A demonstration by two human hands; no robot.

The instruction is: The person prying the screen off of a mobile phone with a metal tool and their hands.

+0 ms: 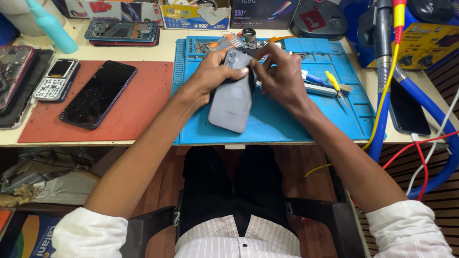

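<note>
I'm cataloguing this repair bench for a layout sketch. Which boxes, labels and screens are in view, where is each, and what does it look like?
Yellow and blue box: back edge, centre, flat carton.
Dark box: right of it, black with coloured streak.
Black smartphone: on red mat, dark cracked screen.
Keypad phone: left of it, small dark screen.
Grey phone: in left hand and right hand, back showing.

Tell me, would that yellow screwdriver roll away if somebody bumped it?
Probably a little. The yellow screwdriver has a round-looking handle, so it could roll, but it lies on the blue mat, which looks grippy, and beside other small tools that might stop it. It looks light and stiff.
</note>
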